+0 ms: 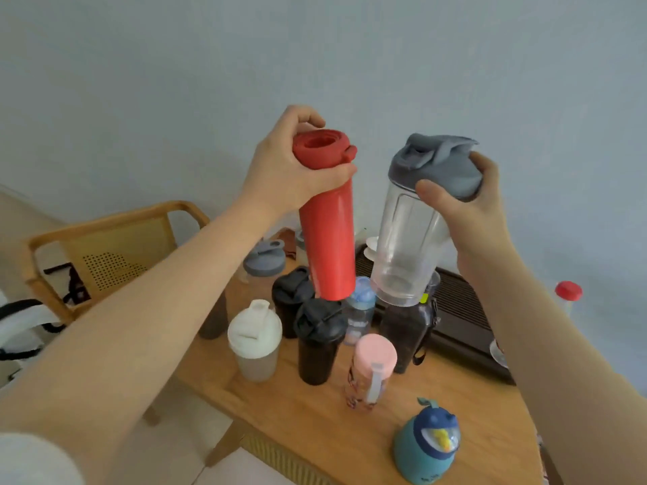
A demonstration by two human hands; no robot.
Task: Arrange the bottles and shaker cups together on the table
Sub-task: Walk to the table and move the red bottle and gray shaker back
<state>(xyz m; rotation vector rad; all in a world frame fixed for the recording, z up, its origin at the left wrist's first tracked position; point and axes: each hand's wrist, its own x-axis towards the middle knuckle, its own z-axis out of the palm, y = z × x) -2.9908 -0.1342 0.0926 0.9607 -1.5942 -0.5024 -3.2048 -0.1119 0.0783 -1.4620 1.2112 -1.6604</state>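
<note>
My left hand (290, 166) grips a tall red bottle (329, 236) just under its red cap and holds it high above the table. My right hand (469, 201) holds a clear shaker cup (406, 243) by its grey lid, also raised. Below them on the wooden table (455, 414) stand a white-lidded shaker (255, 341), two black shakers (317, 341) (290, 295), a pink-capped bottle (371, 369), a small blue bottle (359, 309), a dark bottle with a strap (406, 330) and a teal child's bottle (427, 446).
A dark slatted tray (462, 309) lies along the table's back right. A grey-lidded shaker (264, 260) stands at the back left, a red-capped bottle (569, 295) at the far right. A wooden chair (105, 253) stands left of the table, against a plain wall.
</note>
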